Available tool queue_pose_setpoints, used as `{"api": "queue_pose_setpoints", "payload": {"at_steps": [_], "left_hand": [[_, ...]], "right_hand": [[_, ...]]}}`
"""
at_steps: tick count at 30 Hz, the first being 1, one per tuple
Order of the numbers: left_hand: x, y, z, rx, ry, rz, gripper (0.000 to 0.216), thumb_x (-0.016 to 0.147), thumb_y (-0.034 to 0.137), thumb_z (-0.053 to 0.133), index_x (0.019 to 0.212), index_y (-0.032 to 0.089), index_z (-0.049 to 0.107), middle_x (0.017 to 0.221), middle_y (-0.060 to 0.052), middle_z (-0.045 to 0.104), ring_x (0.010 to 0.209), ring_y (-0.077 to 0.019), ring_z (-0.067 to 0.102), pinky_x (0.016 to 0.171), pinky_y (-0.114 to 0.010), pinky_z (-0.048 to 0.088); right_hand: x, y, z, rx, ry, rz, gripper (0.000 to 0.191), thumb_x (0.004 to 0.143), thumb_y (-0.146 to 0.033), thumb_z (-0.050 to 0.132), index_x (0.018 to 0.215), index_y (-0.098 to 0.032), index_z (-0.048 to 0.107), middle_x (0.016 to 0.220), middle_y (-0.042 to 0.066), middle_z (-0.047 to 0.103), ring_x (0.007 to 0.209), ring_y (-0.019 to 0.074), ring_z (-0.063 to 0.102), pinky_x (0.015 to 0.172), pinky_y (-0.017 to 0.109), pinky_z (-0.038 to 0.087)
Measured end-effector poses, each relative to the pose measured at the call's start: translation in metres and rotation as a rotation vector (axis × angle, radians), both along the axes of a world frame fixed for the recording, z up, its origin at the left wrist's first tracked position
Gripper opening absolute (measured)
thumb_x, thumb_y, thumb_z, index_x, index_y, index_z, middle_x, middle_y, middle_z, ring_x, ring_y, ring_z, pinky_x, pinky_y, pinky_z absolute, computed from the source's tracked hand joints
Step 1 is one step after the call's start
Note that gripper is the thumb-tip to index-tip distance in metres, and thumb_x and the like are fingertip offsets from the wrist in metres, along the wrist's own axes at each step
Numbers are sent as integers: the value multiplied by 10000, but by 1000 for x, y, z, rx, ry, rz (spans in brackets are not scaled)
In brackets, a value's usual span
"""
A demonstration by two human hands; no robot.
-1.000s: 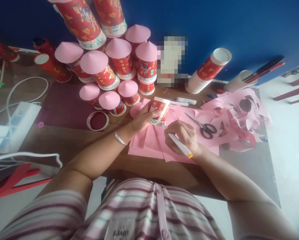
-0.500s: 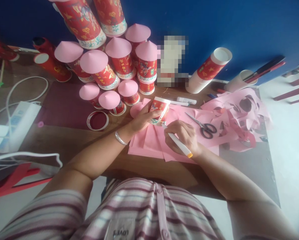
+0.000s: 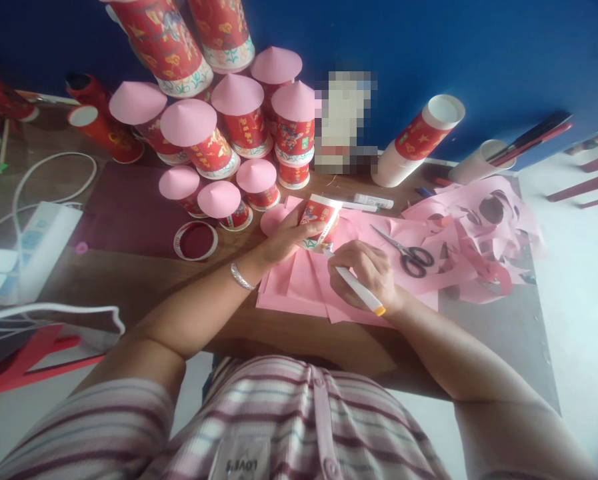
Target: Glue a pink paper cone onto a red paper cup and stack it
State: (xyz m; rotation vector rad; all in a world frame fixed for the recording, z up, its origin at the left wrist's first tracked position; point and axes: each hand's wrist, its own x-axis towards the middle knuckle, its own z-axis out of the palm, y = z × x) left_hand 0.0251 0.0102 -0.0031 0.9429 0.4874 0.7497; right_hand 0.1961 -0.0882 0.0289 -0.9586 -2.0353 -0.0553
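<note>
My left hand (image 3: 285,239) is closed round the side of a red paper cup (image 3: 319,217) with a printed pattern and a pale band at its lower end. In my right hand (image 3: 363,270) is a white marker pen (image 3: 361,291) with a yellow end. The marker's tip meets or nearly meets the cup's pale band; contact is too small to tell. Beneath both hands lie pink paper sheets (image 3: 306,293). A pair of scissors (image 3: 413,257) with dark handles rests on the paper, right of my right hand.
Red cylinders with pink cone tops (image 3: 189,123) stand grouped at the back left. A ring-shaped piece (image 3: 195,241) lies left of my hands. Pink paper scraps (image 3: 479,233) heap on the right. Behind them are a tall paper tube (image 3: 411,143) and a pen holder (image 3: 471,165). A power strip (image 3: 53,243) sits far left.
Almost nothing differs. My right hand and the marker have shifted very slightly at the cup's pale band; my left hand keeps its hold.
</note>
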Motion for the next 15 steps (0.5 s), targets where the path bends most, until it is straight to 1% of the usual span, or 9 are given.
{"api": "queue_pose_setpoints", "payload": {"at_steps": [3, 6, 11, 15], "left_hand": [[0, 0, -1, -6, 1, -3, 394, 846, 372, 826, 1142, 195, 635, 937, -25, 677, 795, -170, 675, 694, -310, 565], [0, 0, -1, -6, 3, 3, 410, 831, 370, 830, 1144, 193, 632, 954, -32, 679, 798, -177, 675, 692, -320, 576], [1, 0, 2, 6, 13, 4, 405, 821, 399, 837, 1085, 193, 610, 868, -10, 648, 756, -166, 654, 692, -316, 549], [0, 0, 2, 24, 39, -4, 395, 842, 426, 818, 1080, 195, 605, 862, -8, 647, 756, -166, 646, 719, -324, 536]], "right_hand": [[-1, 0, 0, -7, -4, 2, 271, 864, -26, 568, 1009, -251, 527, 745, -28, 617, 622, 153, 629, 573, 276, 533], [-2, -1, 0, -8, 15, 3, 261, 875, -29, 576, 1006, -250, 527, 737, -31, 606, 617, 152, 624, 565, 273, 529], [-4, -1, -2, -44, 74, 14, 236, 894, -45, 585, 1011, -243, 536, 748, -23, 606, 619, 150, 624, 561, 268, 529], [-4, -1, -3, -58, 90, 22, 212, 900, -59, 597, 1006, -238, 554, 747, -19, 613, 626, 155, 629, 569, 272, 529]]}}
